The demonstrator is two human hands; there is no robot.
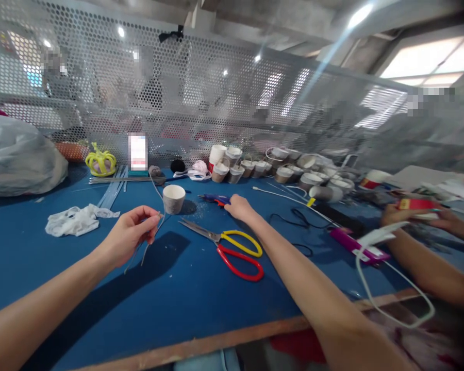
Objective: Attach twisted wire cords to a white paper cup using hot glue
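My left hand [141, 226] pinches a thin grey cord [163, 222] between thumb and fingers; its loose ends hang below, and one length runs up toward a grey yarn ball [156, 175]. Fingers of my right hand [239, 207] close round the handle of a blue glue gun [216, 198] with an orange trigger, low over the table, its nozzle pointing left. Between the hands stands a small grey-wrapped paper cup [174, 200], open end up. Scissors [221, 242] with one yellow and one red handle lie in front, blades toward the cup.
Several cups [311, 180] stand along the mesh partition [232, 103]. A white crumpled cloth [73, 219], clear glue sticks [114, 193] and a yellow woven crown [100, 162] lie left. Cables, a purple box [358, 247] and a co-worker's hands [396, 216] with a red packet are at right.
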